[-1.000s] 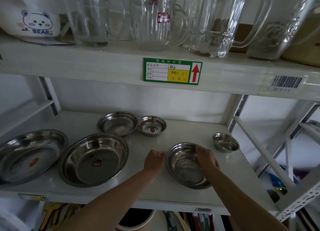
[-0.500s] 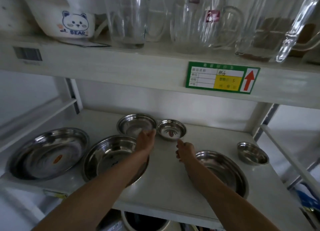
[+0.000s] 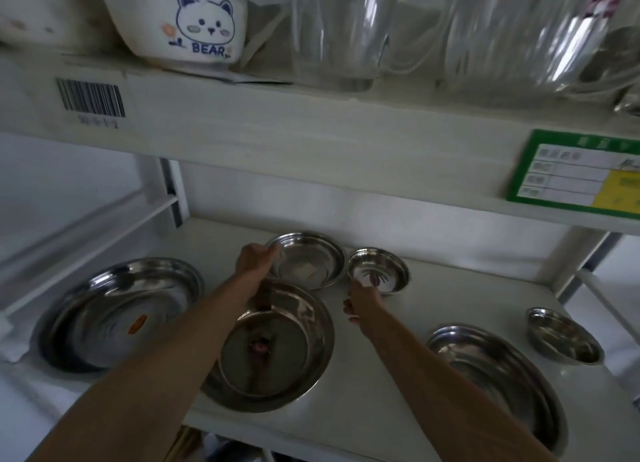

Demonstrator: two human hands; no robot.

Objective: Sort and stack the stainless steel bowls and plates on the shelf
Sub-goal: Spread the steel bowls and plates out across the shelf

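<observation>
On the white lower shelf (image 3: 408, 326), seen from the head camera, six steel dishes lie spread out. At the back sit a medium bowl (image 3: 306, 260) and, just to its right and about touching it, a small bowl (image 3: 379, 271) with a dark sticker inside. The left hand (image 3: 256, 262) reaches to the medium bowl's left rim, its fingers closed over the edge in a grasp; the bowl sits on the shelf. The right hand (image 3: 363, 300) is at the near rim of the small bowl, fingertips at the edge; whether it grips the rim or only touches it cannot be told, since the fingers are turned away from the camera.

Under the left forearm lies a large plate (image 3: 277, 347) with a small sticker in its middle, just in front of the medium bowl. Further left, well apart from both hands, rests another large plate (image 3: 117, 312) bearing an orange sticker. To the right of the right forearm lies a third large plate (image 3: 495, 375), and behind it, near the shelf's right edge, a second small bowl (image 3: 564, 335).

The upper shelf (image 3: 311, 125) carries a white ceramic bowl (image 3: 187, 21) with a bear drawing and several glass jugs (image 3: 339, 31). A barcode label (image 3: 90, 98) and a green price tag (image 3: 575, 174) are stuck on its front edge.
</observation>
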